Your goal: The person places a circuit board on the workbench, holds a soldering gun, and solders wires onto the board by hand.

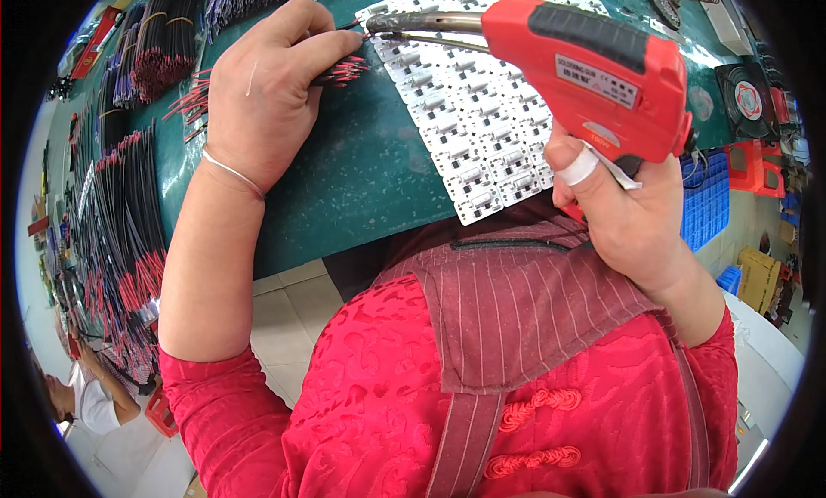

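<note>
My right hand [632, 210], white tape round its thumb, is wrapped about the grip of a red and black soldering gun [594, 85]. The gun's long metal tip reaches left to the far edge of a panel of white circuit boards [469, 128]. At the tip's end, my left hand [262, 89] pinches a thin dark wire. More wires [348, 71] with red ends are held under its curled fingers, their other ends sticking out past the wrist side. Whether the tip touches the wire or a board pad is too small to tell.
Bundles of black and red wires [129, 214] hang along the left table edge, with tied bundles [168, 37] behind. On the right are a black fan [747, 102], a coil stand [667, 9], a blue crate [705, 201] and red bins [755, 168]. Another person [90, 395] is at lower left.
</note>
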Motion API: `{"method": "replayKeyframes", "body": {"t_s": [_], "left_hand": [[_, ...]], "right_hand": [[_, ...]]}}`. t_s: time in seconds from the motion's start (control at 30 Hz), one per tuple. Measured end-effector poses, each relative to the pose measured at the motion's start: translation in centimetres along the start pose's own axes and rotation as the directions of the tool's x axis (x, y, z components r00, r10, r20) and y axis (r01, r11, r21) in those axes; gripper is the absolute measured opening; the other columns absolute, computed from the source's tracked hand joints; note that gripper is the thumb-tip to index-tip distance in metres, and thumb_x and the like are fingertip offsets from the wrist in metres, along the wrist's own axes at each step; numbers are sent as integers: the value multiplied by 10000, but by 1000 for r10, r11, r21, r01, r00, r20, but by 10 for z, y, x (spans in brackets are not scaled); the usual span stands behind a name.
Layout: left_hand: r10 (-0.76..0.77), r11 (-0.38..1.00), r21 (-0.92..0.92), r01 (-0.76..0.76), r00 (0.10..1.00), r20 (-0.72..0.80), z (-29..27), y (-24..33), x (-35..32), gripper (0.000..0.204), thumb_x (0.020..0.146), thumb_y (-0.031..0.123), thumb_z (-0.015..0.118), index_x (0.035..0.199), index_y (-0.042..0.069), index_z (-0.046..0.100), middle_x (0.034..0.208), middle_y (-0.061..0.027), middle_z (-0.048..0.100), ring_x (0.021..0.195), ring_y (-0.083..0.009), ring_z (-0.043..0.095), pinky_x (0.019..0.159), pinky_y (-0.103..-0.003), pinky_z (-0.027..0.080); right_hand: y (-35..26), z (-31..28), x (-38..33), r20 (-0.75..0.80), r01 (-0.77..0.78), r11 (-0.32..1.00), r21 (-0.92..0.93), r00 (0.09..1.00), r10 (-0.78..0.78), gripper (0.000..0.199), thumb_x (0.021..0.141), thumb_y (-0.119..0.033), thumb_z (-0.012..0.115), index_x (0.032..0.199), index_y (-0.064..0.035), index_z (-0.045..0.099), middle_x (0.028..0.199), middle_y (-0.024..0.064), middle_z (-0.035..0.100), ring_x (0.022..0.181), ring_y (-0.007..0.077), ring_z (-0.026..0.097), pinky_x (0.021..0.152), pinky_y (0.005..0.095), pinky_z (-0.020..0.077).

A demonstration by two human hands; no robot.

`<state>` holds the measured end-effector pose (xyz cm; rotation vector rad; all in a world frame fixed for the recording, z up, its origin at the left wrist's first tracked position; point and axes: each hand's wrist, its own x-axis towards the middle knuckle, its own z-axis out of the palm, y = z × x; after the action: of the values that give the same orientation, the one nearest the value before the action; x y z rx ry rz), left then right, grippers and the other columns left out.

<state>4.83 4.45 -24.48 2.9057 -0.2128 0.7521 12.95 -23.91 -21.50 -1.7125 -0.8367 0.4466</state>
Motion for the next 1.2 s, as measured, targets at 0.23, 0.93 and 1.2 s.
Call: {"method": "replayKeyframes", "body": {"t_s": [0.23, 0.93, 1.2], "left_hand": [[-23, 1000, -11, 24, 998, 52, -3, 3, -1, 458, 640, -155, 587, 1004, 90, 718, 941, -69, 619, 863, -257, 649, 739, -327, 519], [67, 993, 101, -60, 996, -61, -29, 40, -5, 605, 645, -117, 633, 1210, 93, 683, 915, -82, 538, 748, -233, 598, 684, -321, 508], [-40, 984, 171, 39, 999, 3, -12, 43, -12, 663, 645, -95, 624, 1277, 103, 626, 971, -94, 577, 832, -282, 612, 720, -367, 506]], "right_hand": [[0, 0, -2, -23, 8, 1000, 13, 1000, -8, 234, 927, -95, 657, 1128, 10, 600, 978, 87, 648, 647, 93, 567, 563, 237, 487], [-11, -17, -23, 3, -110, 988, 107, 994, 110, 281, 952, -116, 625, 1206, -14, 561, 1154, 139, 654, 660, 102, 576, 570, 248, 494], [-11, -17, -26, 38, -142, 985, 99, 990, 139, 287, 956, -121, 620, 1215, -18, 553, 1156, 150, 648, 655, 96, 563, 561, 245, 490]]}}
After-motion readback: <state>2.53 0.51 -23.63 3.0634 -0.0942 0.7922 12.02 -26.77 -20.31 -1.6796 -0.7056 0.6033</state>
